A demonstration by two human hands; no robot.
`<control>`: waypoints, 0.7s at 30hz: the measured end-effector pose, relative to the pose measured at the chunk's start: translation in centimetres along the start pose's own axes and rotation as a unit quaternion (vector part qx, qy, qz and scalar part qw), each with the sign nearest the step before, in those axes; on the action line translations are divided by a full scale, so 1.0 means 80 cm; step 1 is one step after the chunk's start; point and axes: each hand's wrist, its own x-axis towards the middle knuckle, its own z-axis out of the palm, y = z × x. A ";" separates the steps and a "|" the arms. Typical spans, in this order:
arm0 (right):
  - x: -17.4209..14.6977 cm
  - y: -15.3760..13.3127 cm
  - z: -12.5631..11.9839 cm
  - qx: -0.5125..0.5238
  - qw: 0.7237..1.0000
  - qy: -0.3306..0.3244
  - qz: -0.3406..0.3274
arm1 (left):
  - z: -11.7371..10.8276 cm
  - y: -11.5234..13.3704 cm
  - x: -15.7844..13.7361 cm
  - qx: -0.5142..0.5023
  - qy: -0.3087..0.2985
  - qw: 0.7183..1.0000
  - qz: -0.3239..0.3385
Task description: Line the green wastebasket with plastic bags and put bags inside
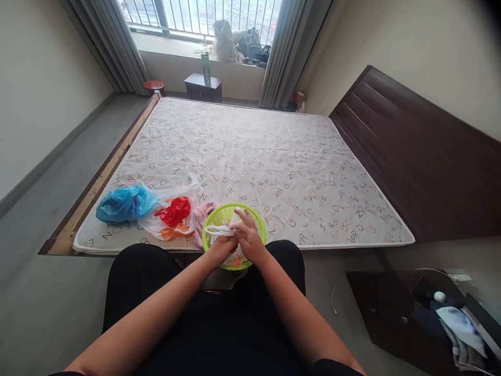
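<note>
A white plastic bag (217, 230) with some orange print is bunched up over a lime-green plastic basket (260, 220) between my knees. My left hand (221, 249) is closed on the bag's gathered part. Against it, my right hand (250, 241) pinches the same bag between thumb and finger, its other fingers partly stretched out. The palms hide much of the bag and the basket's inside. A pink cloth (201, 216) lies against the basket's left side. Further left are a red plastic bag (178, 211) on a whitish see-through bag (151, 225), and a crumpled blue plastic bag (125, 203).
A bare mattress (242, 151) printed with letters stretches ahead, with a dark headboard (407, 151) at right. A nightstand (203, 87) carrying a green bottle (205, 67) stands by the window. At lower right, a dark cabinet (376, 308) holds folded clothes (462, 326).
</note>
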 end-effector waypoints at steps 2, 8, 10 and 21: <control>0.002 0.007 -0.006 0.000 1.000 0.015 0.003 | -0.003 0.001 0.000 -0.004 -0.033 0.999 -0.008; 0.023 0.019 -0.040 -0.158 0.977 -0.128 -0.059 | -0.020 0.025 -0.007 0.021 -0.186 0.982 -0.008; 0.030 0.020 -0.053 -0.194 0.967 -0.161 -0.045 | -0.023 0.026 -0.009 0.017 -0.198 0.980 -0.009; -0.012 -0.002 -0.023 0.231 0.935 -0.047 0.266 | -0.010 0.015 0.000 -0.055 0.058 0.997 -0.013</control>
